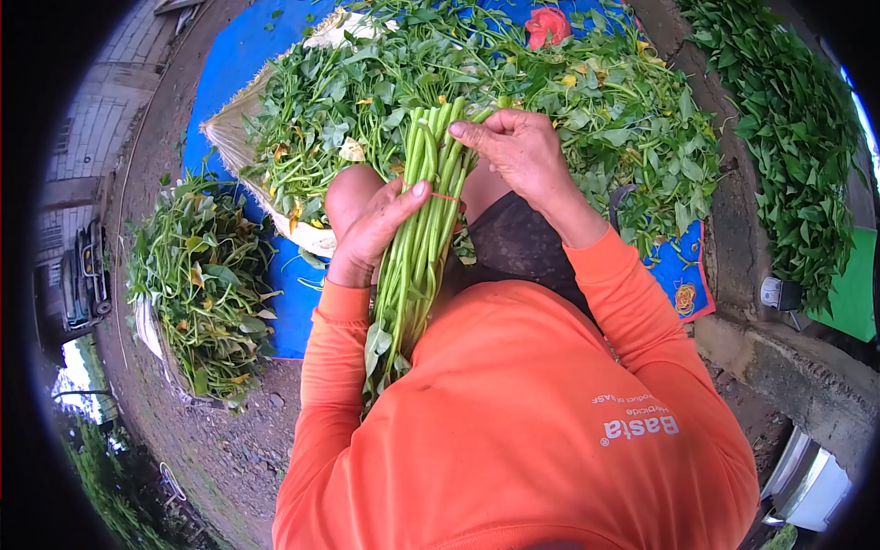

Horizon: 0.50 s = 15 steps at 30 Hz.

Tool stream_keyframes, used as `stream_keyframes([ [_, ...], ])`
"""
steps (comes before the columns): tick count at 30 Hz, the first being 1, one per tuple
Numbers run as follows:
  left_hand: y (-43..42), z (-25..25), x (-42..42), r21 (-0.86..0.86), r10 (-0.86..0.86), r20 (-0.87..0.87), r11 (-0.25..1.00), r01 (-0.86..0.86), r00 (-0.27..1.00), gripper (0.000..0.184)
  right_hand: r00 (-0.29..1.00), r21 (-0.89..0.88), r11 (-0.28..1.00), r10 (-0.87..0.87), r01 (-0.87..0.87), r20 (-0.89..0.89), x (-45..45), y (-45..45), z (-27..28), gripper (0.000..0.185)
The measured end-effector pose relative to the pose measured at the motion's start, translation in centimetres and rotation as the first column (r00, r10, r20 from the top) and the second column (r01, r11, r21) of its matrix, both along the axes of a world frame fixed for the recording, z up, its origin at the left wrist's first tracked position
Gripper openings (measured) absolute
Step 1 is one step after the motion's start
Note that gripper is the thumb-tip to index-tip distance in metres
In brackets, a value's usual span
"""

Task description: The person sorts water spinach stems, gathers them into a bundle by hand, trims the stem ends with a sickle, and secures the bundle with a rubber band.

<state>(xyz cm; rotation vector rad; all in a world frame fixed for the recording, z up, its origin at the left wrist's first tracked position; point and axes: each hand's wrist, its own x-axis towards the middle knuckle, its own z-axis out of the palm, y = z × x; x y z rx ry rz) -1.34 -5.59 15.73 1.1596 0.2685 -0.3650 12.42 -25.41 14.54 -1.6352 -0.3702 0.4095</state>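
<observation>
A bundle of long green leafy-vegetable stems [417,243], which look like water spinach, stands in front of my body with its cut ends up and a few leaves hanging at the bottom. An orange-red rubber band [446,196] goes around its upper part. My left hand [380,225] is closed around the bundle, thumb lying across the stems by the band. At the top right of the bundle, my right hand [522,156] pinches a green stem [478,116] between thumb and fingers. My right thumb touches the cut ends; part of the pinched stem is hidden.
Loose leafy stems [596,110] are heaped on a blue tarp [213,87] and a woven sack [236,133]. Another pile [202,284] lies at left. A red plastic bag [547,27] sits at the back, rubber bands [685,298] at right, beside a concrete ledge [779,371].
</observation>
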Motion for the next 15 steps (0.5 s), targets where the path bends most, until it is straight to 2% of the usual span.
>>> stream_keyframes([
  [3,0.1,1.4,2.0,0.057,-0.016,-0.131,0.998,0.024,0.991,0.062,0.986,0.165,0.986,0.042,-0.015,-0.163,-0.3,0.8,1.4,0.030],
  [4,0.2,1.4,2.3,0.075,-0.039,-0.125,0.996,0.048,0.991,0.059,0.987,0.176,0.984,0.065,-0.039,-0.146,0.1,0.7,0.7,0.027],
  [7,-0.3,1.2,2.5,0.121,0.056,-0.113,0.992,-0.042,0.992,0.050,0.988,0.029,0.993,0.119,-0.117,-0.100,0.9,-0.3,1.6,0.024],
  [8,-0.6,1.3,2.5,0.132,0.086,-0.132,0.989,-0.068,0.988,0.047,0.973,0.039,0.987,0.159,-0.154,-0.165,1.2,-0.6,2.2,0.020],
  [11,-1.0,1.0,2.5,0.159,0.062,-0.111,0.986,-0.044,0.992,0.047,0.961,-0.038,0.966,0.260,-0.258,0.094,2.3,-0.4,1.8,0.022],
  [12,-1.0,0.8,2.6,0.177,0.030,-0.100,0.984,-0.012,0.995,0.047,0.944,-0.041,0.960,0.280,-0.278,0.174,2.2,0.2,2.3,0.031],
  [14,-0.9,0.5,2.6,0.247,-0.105,-0.079,0.961,0.122,0.991,0.046,0.896,-0.091,0.964,0.265,-0.249,0.358,1.4,0.7,3.6,0.035],
  [15,-1.1,0.5,2.2,0.198,-0.056,-0.053,0.978,0.065,0.997,0.051,0.857,-0.110,0.966,0.258,-0.234,0.445,1.0,0.9,4.2,0.037],
])
